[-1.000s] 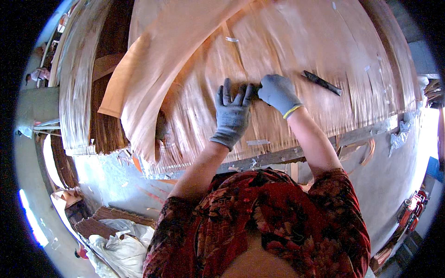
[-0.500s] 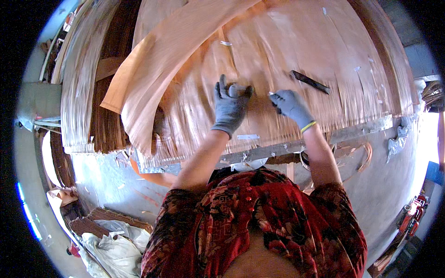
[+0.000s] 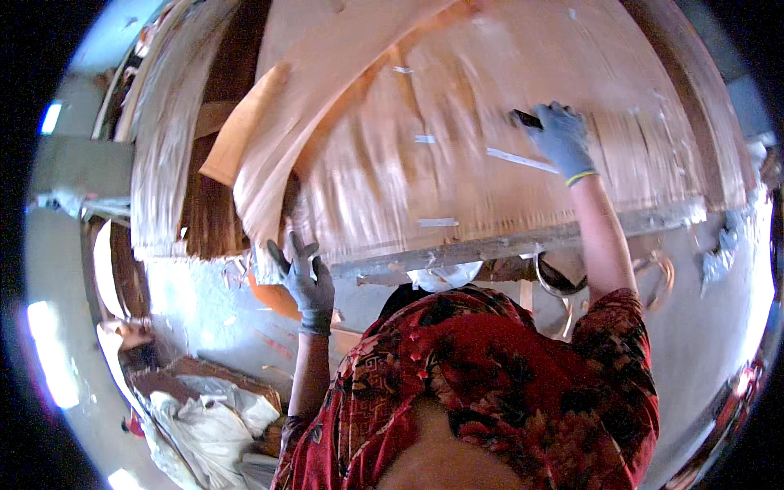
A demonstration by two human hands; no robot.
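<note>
While the person leans over the work in a red patterned shirt (image 3: 490, 384), the left hand (image 3: 304, 273), in a grey glove, hangs off the near edge of the table (image 3: 523, 241) with its fingers spread wide and nothing in them; it sits just beside the lower left corner of the veneer sheet (image 3: 457, 155), near where the stack overhangs. Beyond it, the right hand (image 3: 562, 137), also grey-gloved with a yellow cuff band, reaches well out across the sheet and has its fingers curled over a dark, slim tool (image 3: 527, 119), likely a knife; only the tool's end shows past the glove, so how firmly it is held I cannot tell.

To my eye the risk lies in that long reach. With one hand off the sheet, nothing pins the thin wood down, and a pull on the tool could make it slide or buckle. A blade dragged along the grain might also split the sheet further than meant.

The veneer itself is pale, pinkish tan, with fine streaks of grain and a dull sheen. Short strips of white tape (image 3: 438, 222) lie on it in several places. Farther back, a second sheet (image 3: 278, 139) is folded up and over on the left, its edge curling, with darker wood (image 3: 208, 220) showing beneath.
</note>
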